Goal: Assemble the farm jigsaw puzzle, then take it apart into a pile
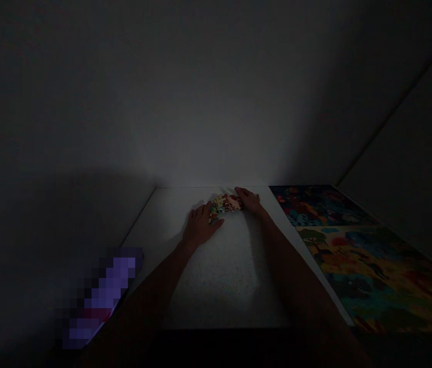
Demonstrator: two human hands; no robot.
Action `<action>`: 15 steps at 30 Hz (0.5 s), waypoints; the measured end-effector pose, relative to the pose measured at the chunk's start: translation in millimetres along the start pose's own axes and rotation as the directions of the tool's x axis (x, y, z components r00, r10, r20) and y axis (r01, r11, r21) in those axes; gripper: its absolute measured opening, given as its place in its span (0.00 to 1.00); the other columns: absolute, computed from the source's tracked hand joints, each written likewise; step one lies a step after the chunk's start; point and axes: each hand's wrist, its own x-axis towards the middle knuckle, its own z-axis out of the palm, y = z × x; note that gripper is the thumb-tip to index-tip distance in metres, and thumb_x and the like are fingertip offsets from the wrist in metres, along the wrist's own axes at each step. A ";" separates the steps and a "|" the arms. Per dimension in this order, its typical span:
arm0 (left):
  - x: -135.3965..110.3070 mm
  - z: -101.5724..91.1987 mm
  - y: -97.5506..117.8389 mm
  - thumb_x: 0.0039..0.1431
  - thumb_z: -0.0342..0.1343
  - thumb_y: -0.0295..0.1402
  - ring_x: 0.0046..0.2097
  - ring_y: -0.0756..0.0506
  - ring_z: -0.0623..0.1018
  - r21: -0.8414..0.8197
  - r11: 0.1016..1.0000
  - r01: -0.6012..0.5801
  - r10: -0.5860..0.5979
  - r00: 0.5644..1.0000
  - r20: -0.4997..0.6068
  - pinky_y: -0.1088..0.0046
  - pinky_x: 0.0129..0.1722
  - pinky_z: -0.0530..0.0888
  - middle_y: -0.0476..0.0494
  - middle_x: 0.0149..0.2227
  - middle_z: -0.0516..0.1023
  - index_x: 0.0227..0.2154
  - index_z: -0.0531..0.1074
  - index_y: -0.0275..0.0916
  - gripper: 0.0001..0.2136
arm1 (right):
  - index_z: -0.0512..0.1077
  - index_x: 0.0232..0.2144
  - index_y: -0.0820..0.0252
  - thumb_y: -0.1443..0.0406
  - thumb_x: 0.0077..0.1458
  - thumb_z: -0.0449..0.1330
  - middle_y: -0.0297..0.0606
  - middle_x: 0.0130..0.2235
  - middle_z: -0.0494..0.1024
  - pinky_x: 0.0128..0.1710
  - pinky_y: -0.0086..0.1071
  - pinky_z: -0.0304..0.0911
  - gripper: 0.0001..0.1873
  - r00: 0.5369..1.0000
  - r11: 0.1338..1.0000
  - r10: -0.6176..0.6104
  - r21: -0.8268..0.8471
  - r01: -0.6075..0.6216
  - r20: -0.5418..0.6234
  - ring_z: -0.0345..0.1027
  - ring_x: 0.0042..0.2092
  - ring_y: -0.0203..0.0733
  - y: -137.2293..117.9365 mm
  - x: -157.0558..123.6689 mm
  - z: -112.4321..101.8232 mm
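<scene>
A small heap of colourful jigsaw pieces [225, 204] lies near the far edge of a white table [223, 271]. My left hand [200, 225] rests flat on the table with fingers spread, touching the left side of the heap. My right hand [249, 200] lies on the heap's right side, fingers curved over the pieces. Both arms reach forward across the table. The scene is very dim, so whether either hand grips a piece is not visible.
Two colourful picture sheets lie on the right of the table, one at the back [315, 204] and a larger one in front [380, 278]. A blurred purple patch [100, 294] sits at the table's left edge. Plain walls close in behind and right.
</scene>
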 end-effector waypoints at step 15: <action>5.3 0.2 -1.8 0.57 0.59 0.48 0.61 0.39 0.69 -0.243 0.969 -0.047 0.024 0.995 -0.100 0.63 0.60 0.65 0.36 0.62 0.66 0.65 0.52 0.40 0.38 | 0.73 0.52 0.52 0.55 0.66 0.47 0.38 0.55 0.75 0.57 0.34 0.54 0.21 0.925 0.860 -0.329 -0.344 0.377 0.192 0.64 0.57 0.42 -45.5 -32.6 32.0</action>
